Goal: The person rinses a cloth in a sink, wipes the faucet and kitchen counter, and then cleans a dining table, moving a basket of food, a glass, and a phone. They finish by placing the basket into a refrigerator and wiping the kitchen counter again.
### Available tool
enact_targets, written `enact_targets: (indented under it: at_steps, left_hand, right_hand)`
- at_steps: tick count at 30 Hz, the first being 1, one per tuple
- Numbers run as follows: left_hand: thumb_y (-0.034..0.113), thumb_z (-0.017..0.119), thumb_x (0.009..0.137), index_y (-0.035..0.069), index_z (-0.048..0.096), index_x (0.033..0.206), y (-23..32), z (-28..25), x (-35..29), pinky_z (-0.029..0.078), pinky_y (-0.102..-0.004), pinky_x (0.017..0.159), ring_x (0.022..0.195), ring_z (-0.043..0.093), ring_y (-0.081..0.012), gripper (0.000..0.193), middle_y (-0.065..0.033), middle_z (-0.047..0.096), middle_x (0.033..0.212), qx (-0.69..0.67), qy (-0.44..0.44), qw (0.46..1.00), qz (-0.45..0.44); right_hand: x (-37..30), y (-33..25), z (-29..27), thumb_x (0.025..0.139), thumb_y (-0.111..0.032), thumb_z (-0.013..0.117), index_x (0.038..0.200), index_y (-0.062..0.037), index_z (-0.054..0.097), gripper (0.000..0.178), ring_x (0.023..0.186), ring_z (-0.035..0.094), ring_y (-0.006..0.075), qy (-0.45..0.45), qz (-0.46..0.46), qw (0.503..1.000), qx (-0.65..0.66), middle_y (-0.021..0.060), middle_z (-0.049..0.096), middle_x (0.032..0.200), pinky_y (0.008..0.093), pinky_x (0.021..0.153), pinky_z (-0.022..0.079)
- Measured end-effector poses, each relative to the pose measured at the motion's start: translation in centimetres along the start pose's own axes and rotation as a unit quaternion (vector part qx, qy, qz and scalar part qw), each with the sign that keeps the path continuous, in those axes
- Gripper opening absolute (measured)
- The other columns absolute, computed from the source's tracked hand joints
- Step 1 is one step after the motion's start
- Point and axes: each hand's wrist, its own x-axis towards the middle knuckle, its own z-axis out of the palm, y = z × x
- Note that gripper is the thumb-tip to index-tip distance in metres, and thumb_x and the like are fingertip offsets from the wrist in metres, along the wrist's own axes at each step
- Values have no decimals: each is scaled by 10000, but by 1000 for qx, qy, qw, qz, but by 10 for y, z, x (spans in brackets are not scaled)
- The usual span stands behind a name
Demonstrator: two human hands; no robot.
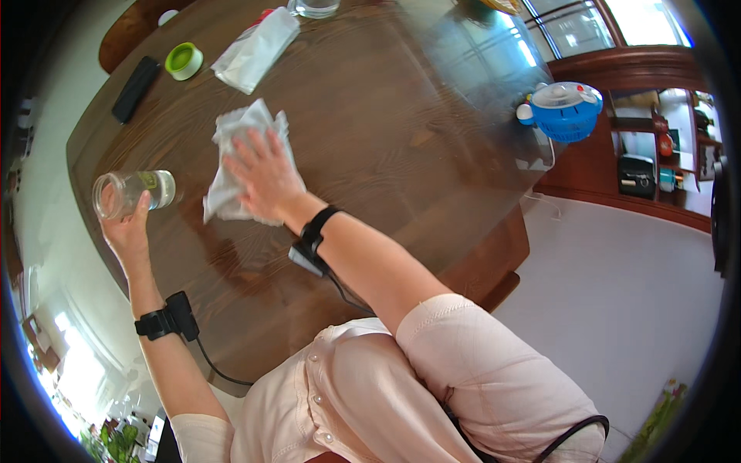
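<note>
Held tilted off the surface point(370, 116) at mid-left, the jar point(133, 190) could slip from the curled left hand point(127, 231) while the spread right hand point(266, 176) presses the cloth point(235, 143).

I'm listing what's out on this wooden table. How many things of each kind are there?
Glass jar, in the left hand: 1
White cloth, under the right hand: 1
Green lid: 1
Black remote: 1
Plastic packet: 1
Total: 5

A cloth point(245, 158) lies on the table point(386, 154), a jar point(133, 191) to its left.
</note>
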Motion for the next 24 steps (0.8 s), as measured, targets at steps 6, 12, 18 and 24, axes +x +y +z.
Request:
enact_targets:
  at_steps: [6,12,18,24]
  left_hand:
    - [11,749,810,-22,496,1288,-13,14,0,513,-308,917,1106,584,-194,542,-111,572,1238,-39,20,999,-4]
    - [101,784,806,-20,382,1389,-23,7,-1,447,-388,1016,1202,528,-242,719,-135,511,1333,-42,3,999,-27]
    - [417,876,640,38,128,1518,-54,43,-97,169,-520,1164,1449,118,-406,1213,-196,75,1584,257,-42,964,-46]
    - [481,881,542,188,-61,1546,-25,89,-123,-43,-684,1086,1478,-142,-320,1408,-112,-134,1613,393,-176,877,-213]
  right_hand:
    - [-56,127,-10,858,-410,586,1448,-131,403,678,1448,177,375,111,232,966,-43,161,292,1542,555,1170,84]
    - [-192,225,-15,894,-329,562,1460,-83,386,642,1424,247,366,92,392,904,-147,181,340,1516,502,1174,117]
    - [-165,215,28,871,-497,552,1446,-36,373,758,1446,182,369,169,411,879,-173,181,292,1535,542,1164,78]
    - [-17,100,-7,851,-586,535,1462,-104,373,795,1442,187,403,117,141,983,7,169,306,1535,572,1167,65]
